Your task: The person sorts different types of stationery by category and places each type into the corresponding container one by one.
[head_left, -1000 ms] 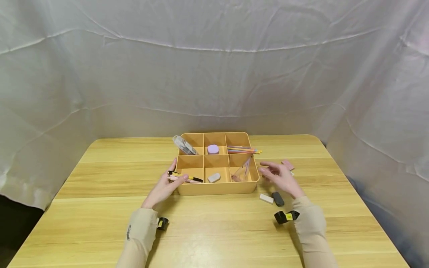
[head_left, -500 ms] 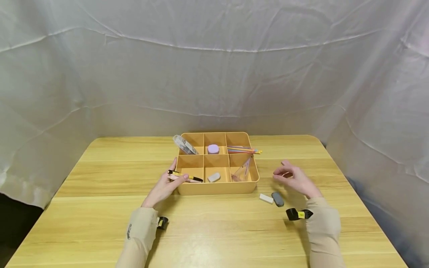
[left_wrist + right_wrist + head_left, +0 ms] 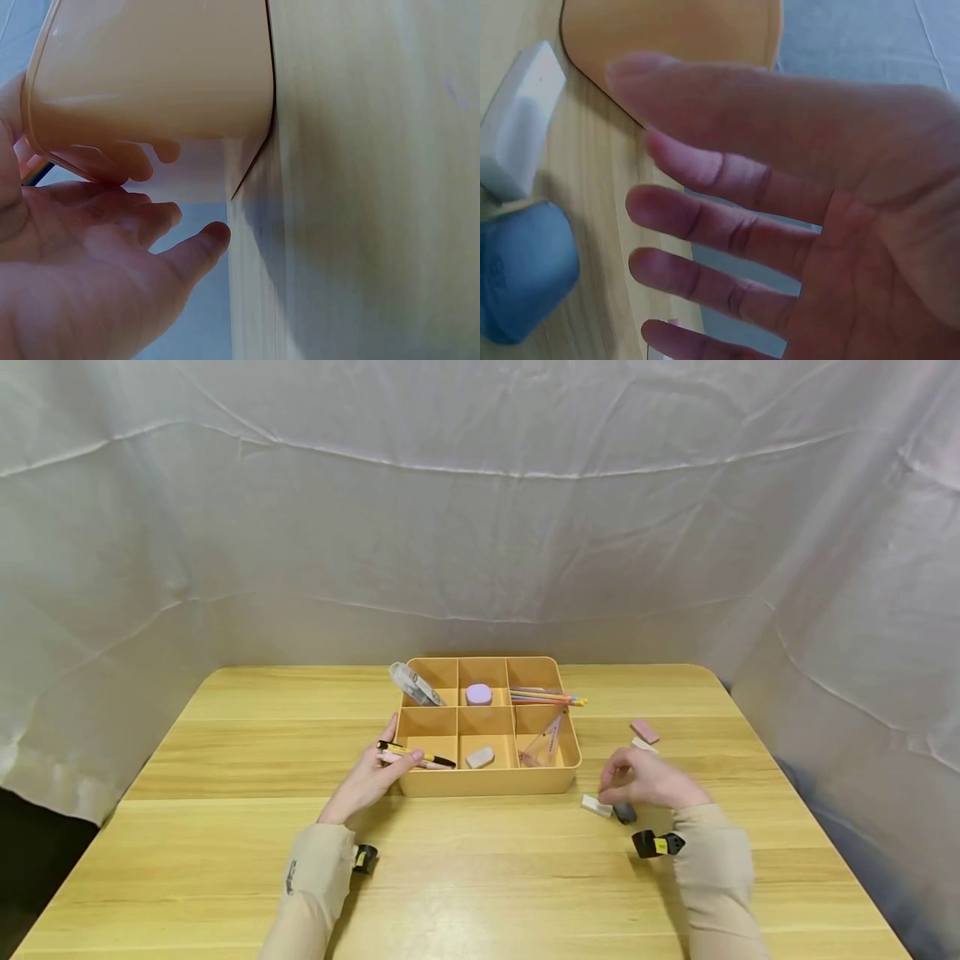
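A tan six-compartment organizer box stands on the wooden table. My left hand holds its front left corner, thumb at the rim and fingers along the side wall. Beside that thumb, a yellow-and-black pen lies across the front left compartment with a pale pen under it. My right hand hovers right of the box over a white eraser and a dark grey eraser. In the right wrist view its fingers are nearly straight and hold nothing; the grey eraser lies apart from them.
A pink eraser and another white eraser lie beyond my right hand. Inside the box are a correction tape, a lilac round-cornered item, colored pencils, clear set squares and a whitish eraser.
My right hand first moves right from beside the box, covering the pink eraser, then comes back left and nearer, over the grey eraser. The left hand stays on the box.
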{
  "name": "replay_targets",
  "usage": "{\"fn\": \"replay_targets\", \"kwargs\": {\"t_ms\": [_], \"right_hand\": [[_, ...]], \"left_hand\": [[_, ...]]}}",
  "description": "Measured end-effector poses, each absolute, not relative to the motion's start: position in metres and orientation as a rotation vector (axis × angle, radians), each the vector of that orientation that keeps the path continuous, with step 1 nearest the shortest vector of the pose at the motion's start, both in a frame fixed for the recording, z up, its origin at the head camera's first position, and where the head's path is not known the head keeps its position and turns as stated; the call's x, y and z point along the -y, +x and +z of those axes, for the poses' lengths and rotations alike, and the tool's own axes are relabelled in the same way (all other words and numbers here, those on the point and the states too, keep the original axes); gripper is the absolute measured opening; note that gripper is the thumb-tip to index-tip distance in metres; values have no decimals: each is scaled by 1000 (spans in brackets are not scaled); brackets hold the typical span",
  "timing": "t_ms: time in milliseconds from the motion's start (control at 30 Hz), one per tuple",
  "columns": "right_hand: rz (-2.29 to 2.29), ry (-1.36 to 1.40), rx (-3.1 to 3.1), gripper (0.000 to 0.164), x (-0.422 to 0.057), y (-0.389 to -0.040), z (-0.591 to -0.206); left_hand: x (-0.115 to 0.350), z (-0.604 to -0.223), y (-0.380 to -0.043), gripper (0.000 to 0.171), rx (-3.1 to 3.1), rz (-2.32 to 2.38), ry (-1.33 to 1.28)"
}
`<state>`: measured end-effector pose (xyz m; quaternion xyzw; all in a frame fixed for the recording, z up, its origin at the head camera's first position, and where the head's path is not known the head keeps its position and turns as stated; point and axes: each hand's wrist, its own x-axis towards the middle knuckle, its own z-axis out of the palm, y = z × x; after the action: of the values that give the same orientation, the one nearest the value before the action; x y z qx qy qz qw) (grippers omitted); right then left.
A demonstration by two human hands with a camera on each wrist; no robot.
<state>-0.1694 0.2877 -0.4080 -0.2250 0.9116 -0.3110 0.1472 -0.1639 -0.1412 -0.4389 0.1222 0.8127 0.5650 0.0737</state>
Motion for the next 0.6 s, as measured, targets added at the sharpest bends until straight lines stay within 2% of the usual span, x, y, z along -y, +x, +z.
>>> {"fn": "replay_targets", "kwargs": {"t_ms": [367, 600], "right_hand": [[-781, -730, -2670, 20, -274, -172, -418], [-790, -646, -2639, 21, -269, -172, -419]], "left_hand": [[141, -439, -163, 84, -2443, 1698, 341], [140, -439, -163, 83, -2430, 1714, 348]]}}
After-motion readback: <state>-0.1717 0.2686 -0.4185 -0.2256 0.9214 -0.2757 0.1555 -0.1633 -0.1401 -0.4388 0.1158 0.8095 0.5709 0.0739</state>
